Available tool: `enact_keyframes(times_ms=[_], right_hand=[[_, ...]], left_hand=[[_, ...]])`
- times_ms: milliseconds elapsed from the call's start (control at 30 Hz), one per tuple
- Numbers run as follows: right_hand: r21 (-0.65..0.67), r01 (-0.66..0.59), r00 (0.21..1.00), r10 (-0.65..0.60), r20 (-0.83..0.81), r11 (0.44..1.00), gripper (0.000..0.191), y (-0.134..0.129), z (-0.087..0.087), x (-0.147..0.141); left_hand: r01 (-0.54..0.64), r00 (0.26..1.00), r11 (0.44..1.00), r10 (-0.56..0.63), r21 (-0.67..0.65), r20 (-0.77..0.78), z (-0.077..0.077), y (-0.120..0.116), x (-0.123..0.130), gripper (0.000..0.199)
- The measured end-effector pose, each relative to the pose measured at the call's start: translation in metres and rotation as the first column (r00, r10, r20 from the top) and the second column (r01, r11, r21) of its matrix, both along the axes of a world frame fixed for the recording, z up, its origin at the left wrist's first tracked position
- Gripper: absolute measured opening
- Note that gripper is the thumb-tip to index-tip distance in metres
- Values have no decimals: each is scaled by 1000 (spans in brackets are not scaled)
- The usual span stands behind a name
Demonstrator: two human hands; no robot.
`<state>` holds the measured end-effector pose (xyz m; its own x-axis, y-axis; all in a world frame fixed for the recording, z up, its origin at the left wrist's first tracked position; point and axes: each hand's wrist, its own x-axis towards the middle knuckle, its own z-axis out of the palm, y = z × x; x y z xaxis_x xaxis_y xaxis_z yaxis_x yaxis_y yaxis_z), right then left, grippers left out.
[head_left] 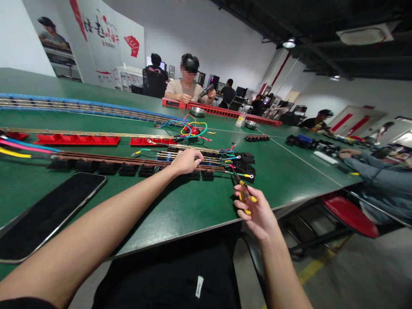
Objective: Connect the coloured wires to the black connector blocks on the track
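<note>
My left hand (187, 161) rests on a long assembly of copper-coloured rods (128, 160) set in black holders, its fingers curled on the rods. What those fingers hold, if anything, is hidden. My right hand (254, 211) is closed on yellow-handled pliers (243, 198), whose dark jaws reach to the right end of the assembly, by a red wire. Short wires end there in ring terminals, among them a green one (241, 174) and a blue one (233, 158). Black end pieces (245, 158) sit at that end of the rods.
A black phone (51, 214) lies at the left. Behind the assembly are red holders (77, 140), a long blue track (96, 108) and looped coloured wires (195, 128). Across the table a person (188, 86) holds a tool. A bottle (240, 119) and metal bowls (197, 111) stand farther back.
</note>
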<state>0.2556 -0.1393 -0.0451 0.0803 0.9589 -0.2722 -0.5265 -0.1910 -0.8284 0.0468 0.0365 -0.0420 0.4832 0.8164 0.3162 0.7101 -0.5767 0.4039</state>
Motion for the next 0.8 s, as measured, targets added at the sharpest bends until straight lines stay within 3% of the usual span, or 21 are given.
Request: enact_keyframes(times_ms=[67, 233, 367, 567, 800], right_hand=[[-26, 29, 999, -29, -14, 999, 25, -3, 3, -7], [-35, 1, 964, -10, -264, 999, 31, -25, 17, -24], [27, -24, 970, 30, -240, 999, 38, -34, 21, -29], [97, 53, 998, -48, -52, 994, 45, -5, -1, -23], [133, 4, 993, 12, -117, 991, 38, 16, -13, 4]], left_hand=[[-15, 1000, 1000, 15, -9, -11, 1, 0, 0, 21], [-32, 999, 999, 32, -3, -27, 3, -3, 1, 22], [-27, 999, 1000, 27, 2, -33, 2, -2, 1, 23], [14, 999, 999, -13, 40, -39, -2, -1, 0, 30], [14, 999, 999, -12, 45, -51, 0, -3, 2, 31]])
